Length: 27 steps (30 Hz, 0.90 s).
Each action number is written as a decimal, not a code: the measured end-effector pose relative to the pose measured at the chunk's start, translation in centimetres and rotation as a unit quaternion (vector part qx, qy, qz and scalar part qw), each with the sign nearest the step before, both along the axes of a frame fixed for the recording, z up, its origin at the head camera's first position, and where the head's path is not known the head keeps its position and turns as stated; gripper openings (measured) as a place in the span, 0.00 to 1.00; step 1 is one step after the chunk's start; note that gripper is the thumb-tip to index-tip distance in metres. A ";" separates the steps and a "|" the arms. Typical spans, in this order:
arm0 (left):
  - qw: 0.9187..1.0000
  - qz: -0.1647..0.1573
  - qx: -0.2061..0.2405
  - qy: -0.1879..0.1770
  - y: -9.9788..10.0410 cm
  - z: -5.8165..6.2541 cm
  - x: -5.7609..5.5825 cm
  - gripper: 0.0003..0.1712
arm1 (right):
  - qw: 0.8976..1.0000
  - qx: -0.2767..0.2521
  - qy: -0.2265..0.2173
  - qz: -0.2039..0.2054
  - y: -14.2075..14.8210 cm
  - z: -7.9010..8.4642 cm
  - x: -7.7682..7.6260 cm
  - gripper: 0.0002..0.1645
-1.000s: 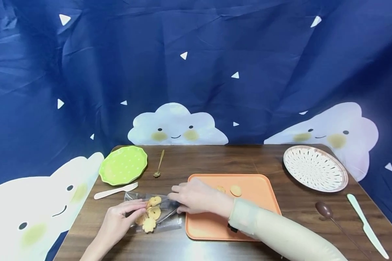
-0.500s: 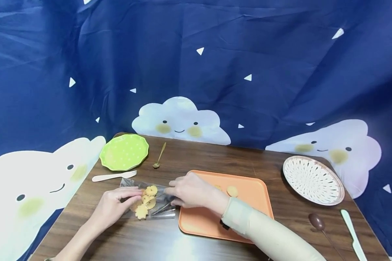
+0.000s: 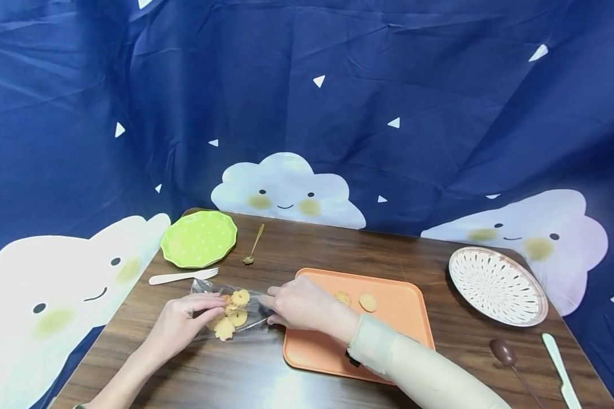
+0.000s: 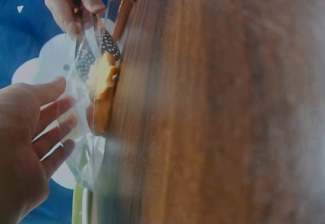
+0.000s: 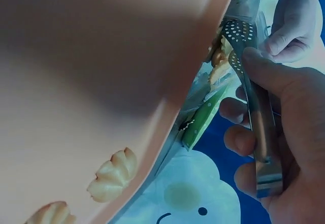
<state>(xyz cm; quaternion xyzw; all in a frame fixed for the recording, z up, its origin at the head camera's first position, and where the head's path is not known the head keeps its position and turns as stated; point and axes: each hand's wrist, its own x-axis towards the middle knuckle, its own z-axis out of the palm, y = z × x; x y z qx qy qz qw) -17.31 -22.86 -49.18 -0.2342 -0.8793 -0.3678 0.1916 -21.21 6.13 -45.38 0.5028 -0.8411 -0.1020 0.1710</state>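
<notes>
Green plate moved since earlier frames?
No. In the head view, the green plate keeps its place at the far-left corner of the table; the camera shifted.

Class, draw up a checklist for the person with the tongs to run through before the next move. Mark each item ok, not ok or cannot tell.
1. Right hand grips the tongs: ok.
2. Left hand is at the bag: ok; how firmly it holds, cannot tell.
3. Cookies in the bag: ok, several show through the clear film.
4. Tongs closed on a cookie: cannot tell; their heads are near the cookies.
5. Tray has room: ok, bare surface shows around the two cookies on it.
6. Fork clear of the bag: cannot tell; its tines lie close to one corner.
</notes>
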 end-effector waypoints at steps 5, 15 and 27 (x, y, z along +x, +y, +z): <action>1.000 0.004 -0.003 -0.009 0.2 -0.5 0.1 0.11 | 1.000 0.019 -0.018 0.012 0.4 0.9 0.5 0.17; 1.000 0.008 0.010 0.008 0.5 -1.3 0.5 0.11 | 0.998 0.007 -0.067 -0.006 1.4 1.2 1.5 0.21; 1.000 -0.012 0.002 0.016 -0.3 -1.2 0.0 0.10 | 0.995 -0.055 -0.078 -0.028 0.9 -0.6 1.4 0.21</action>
